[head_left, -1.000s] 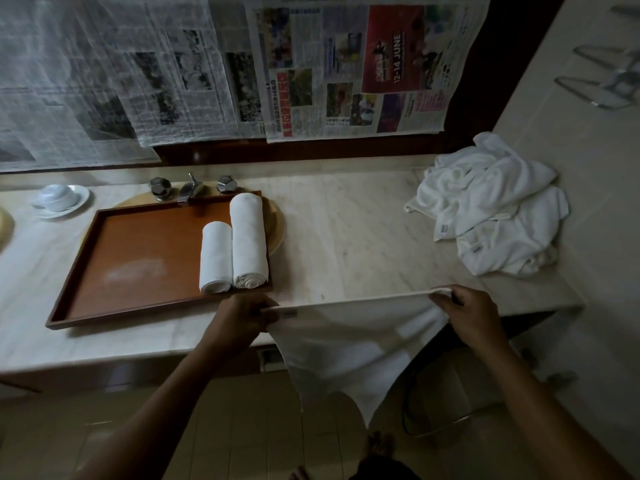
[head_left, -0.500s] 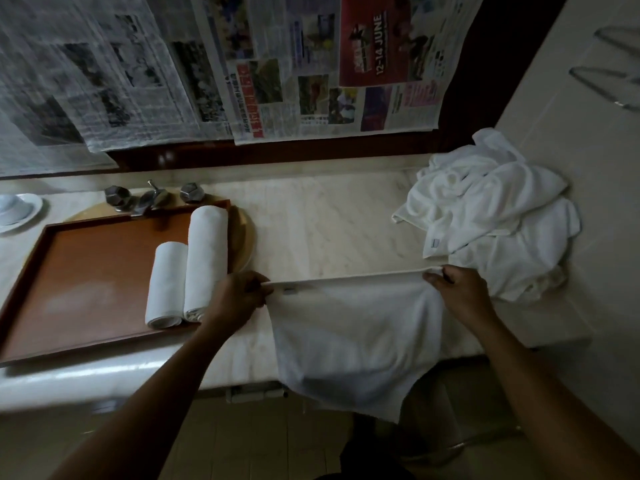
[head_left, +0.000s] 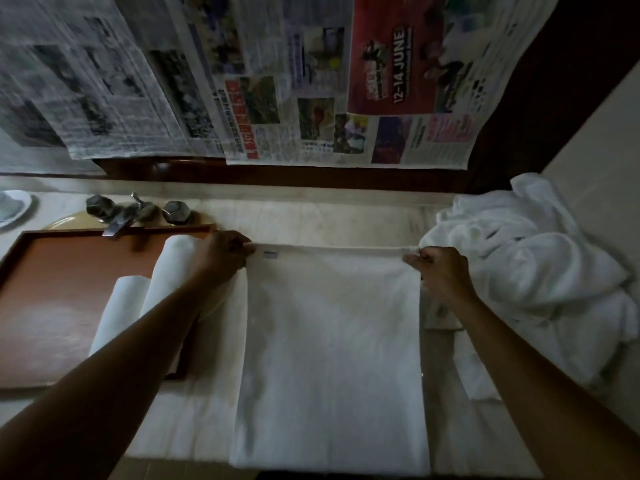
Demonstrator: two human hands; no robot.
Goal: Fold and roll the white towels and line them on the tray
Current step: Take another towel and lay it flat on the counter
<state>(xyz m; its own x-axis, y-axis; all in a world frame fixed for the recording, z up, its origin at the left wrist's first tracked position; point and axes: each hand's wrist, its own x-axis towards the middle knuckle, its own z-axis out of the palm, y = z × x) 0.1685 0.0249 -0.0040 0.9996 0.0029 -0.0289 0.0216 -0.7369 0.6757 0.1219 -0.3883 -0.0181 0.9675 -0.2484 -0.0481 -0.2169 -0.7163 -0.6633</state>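
A person's left hand [head_left: 221, 256] and right hand [head_left: 441, 271] pinch the far corners of a white towel [head_left: 332, 358] spread flat beside the tray [head_left: 52, 289]

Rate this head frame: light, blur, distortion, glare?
Head view: dim and underexposed; the tray and tap sink into shadow, and only the flat towel and towel pile read bright. Head view: newspaper sheets are smeared, small print unreadable. Head view: wide-angle stretch, the sheets lean outward toward the corners. No glare.
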